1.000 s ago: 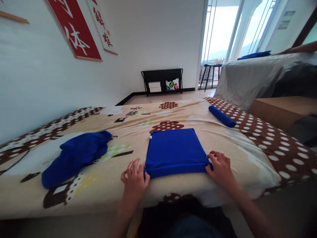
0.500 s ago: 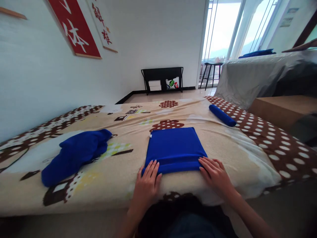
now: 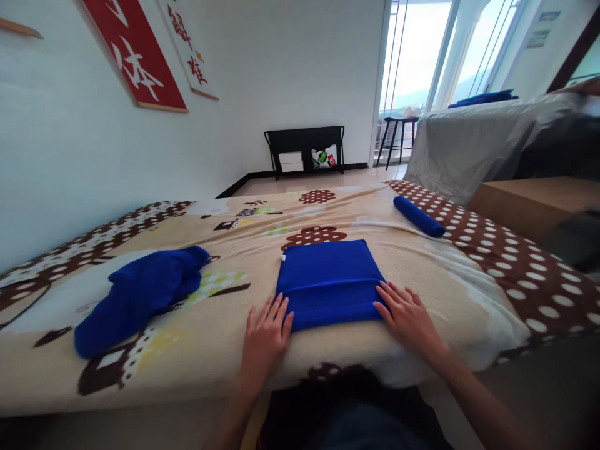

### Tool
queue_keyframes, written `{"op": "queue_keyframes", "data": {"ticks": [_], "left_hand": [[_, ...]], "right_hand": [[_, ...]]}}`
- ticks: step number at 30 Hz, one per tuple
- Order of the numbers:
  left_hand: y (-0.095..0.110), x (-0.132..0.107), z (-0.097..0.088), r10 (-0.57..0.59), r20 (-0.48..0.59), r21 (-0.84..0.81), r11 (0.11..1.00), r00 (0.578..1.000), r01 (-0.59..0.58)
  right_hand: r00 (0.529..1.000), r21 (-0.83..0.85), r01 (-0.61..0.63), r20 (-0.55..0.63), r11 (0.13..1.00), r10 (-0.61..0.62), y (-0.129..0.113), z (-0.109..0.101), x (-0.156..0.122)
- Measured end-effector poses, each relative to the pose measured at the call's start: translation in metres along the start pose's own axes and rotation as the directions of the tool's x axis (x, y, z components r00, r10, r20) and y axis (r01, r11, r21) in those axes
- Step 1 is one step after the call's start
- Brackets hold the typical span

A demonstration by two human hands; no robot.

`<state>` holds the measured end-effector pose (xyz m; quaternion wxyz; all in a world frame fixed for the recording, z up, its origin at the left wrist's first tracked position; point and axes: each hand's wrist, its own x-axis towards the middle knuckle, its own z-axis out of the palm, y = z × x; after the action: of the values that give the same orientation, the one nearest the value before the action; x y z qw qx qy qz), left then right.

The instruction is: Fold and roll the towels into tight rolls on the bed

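A blue cloth [image 3: 330, 278], folded into a near square with a small white tag at its far left corner, lies flat on the patterned blanket [image 3: 225, 350]. A crease runs across its near half. My left hand [image 3: 267, 334] rests at the cloth's near left edge, fingers stretched out and fingertips touching it. At the near right edge my right hand [image 3: 407, 315] lies with fingers spread and fingertips on the cloth. A crumpled blue cloth [image 3: 140, 297] sits to the left. Farther off on the right lies a rolled blue cloth [image 3: 419, 217].
A brown cardboard box [image 3: 529, 203] and a plastic-covered table [image 3: 450, 147] with blue cloths [image 3: 485, 99] stand at the right. Beyond the bed are a black rack [image 3: 304, 150] and a stool [image 3: 398, 134]. At the right edge a person's arm [image 3: 585, 86] shows.
My left hand has slid slightly left, and my right hand's fingers have shifted a little away from me. The cloth's crease now lies farther from its near edge. The view has shifted slightly.
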<state>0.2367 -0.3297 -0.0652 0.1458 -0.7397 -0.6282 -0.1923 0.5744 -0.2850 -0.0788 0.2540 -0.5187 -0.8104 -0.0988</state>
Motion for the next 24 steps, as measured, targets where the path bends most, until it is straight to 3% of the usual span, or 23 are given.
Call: {"op": "queue_keyframes", "data": {"ticks": [2,4,6,8,11,14,16,18,21,24], "left_hand": [[0.01,0.004,-0.003,0.009,-0.028,0.004,1.0,1.0,-0.009],[0.034,0.014,-0.004,0.114,-0.016,-0.053,0.992,0.993,-0.115],[0.058,0.025,-0.001,0.245,0.038,-0.14,0.961,0.969,-0.238],[0.069,0.032,0.003,0.279,0.102,-0.183,0.949,0.955,-0.257],[0.049,0.03,0.009,0.143,0.143,-0.126,0.984,0.979,-0.126],[0.007,0.017,0.01,0.032,0.099,-0.073,0.997,0.995,-0.024],[-0.017,0.007,0.007,0.016,0.058,-0.062,0.998,0.998,-0.013],[-0.031,-0.002,0.001,0.037,-0.02,-0.053,0.998,0.999,-0.038],[-0.035,-0.017,-0.012,0.124,-0.167,-0.066,0.988,0.978,-0.136],[-0.033,-0.03,-0.024,0.255,-0.143,-0.081,0.96,0.956,-0.268]], "right_hand": [[0.999,0.011,0.011,-0.034,1.0,-0.011,-0.008,-0.003,0.003],[0.998,0.074,0.05,-0.029,0.996,-0.048,-0.03,-0.003,0.011],[0.993,0.156,0.104,0.034,0.982,-0.11,-0.053,0.001,0.021],[0.983,0.193,0.128,0.109,0.973,-0.15,-0.065,0.006,0.03],[0.984,0.121,0.056,0.159,0.991,-0.075,-0.05,0.012,0.034],[0.987,0.06,-0.015,0.162,0.998,0.005,-0.012,0.014,0.027],[0.991,0.061,-0.009,0.134,0.998,0.001,0.011,0.011,0.019],[0.998,0.072,0.005,0.063,0.997,-0.01,0.025,0.005,0.011],[0.997,0.11,0.067,-0.043,0.992,-0.063,0.034,-0.009,-0.005],[0.981,0.177,0.195,-0.018,0.965,-0.195,0.038,-0.021,-0.019]]}}
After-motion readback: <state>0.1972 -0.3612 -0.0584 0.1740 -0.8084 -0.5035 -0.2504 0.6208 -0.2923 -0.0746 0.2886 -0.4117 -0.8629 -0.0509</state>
